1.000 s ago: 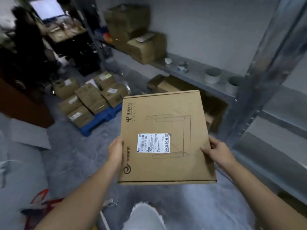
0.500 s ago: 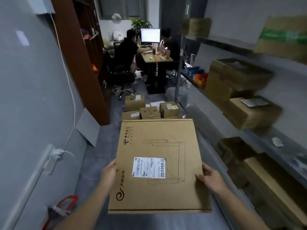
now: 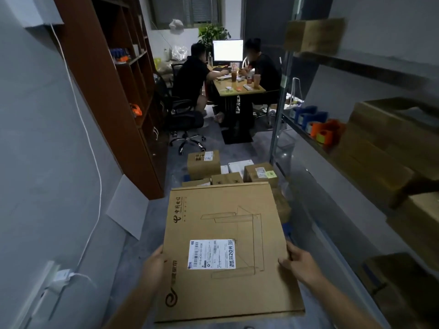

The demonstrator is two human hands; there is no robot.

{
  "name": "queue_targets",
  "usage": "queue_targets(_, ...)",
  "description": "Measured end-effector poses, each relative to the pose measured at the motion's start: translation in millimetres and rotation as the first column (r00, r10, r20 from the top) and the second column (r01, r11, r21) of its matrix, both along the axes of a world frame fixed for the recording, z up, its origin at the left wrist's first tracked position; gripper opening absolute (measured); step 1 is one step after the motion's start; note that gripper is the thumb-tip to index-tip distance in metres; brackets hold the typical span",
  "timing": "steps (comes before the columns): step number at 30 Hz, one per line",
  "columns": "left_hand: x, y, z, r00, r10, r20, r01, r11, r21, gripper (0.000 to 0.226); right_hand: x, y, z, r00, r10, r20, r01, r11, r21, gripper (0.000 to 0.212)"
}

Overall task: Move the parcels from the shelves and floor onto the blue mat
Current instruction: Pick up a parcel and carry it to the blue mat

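Two hands are carrying one flat parcel [image 3: 228, 252] at waist level. The left hand [image 3: 155, 262] is gripping its left edge and the right hand [image 3: 299, 264] is pinching the right edge, thumb on top. I'd say it's mid-carry: next it's needing a walk forward and a free spot on the crowded blue mat [image 3: 286, 231]. The print is reading 中国电信 China Telecom, and the white label [image 3: 211, 254] is showing "20元".

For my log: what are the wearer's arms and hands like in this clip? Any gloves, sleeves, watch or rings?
The left hand and right hand are ungloved, and no ring shows. The left forearm and right forearm are bare down to the frame's lower edge, with no sleeve, watch or wristband. Dim light could hide something small.
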State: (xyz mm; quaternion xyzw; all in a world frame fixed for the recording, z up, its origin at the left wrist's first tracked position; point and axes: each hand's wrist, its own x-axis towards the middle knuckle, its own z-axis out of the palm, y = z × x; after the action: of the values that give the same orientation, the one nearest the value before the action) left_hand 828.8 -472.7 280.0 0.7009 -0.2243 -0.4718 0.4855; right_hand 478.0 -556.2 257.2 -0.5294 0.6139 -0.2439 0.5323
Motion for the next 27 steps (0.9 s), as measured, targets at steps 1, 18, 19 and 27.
queue_targets(1,2,-23,0,1.0,0.01,0.004,-0.01,1.0,0.014,0.027,5,-30,-4,1.0,0.0,0.005,0.0,1.0,0.0,0.056)
queue_targets(18,140,-350,-12,0.978,0.206,0.025,-0.207,0.975,0.078,0.028,148,-397,-24,0.993,0.096,-0.075,-0.094,0.995,0.039,0.031)
queue_targets(19,153,-372,-18,0.979,0.202,0.021,-0.203,0.976,0.08,0.028,159,-417,-27,0.992,0.093,-0.081,-0.088,0.994,0.06,0.031)
queue_targets(27,252,-565,-90,0.976,0.203,-0.084,-0.191,0.972,0.138,0.024,258,-565,-65,0.987,0.016,-0.162,0.004,0.993,0.121,0.041)
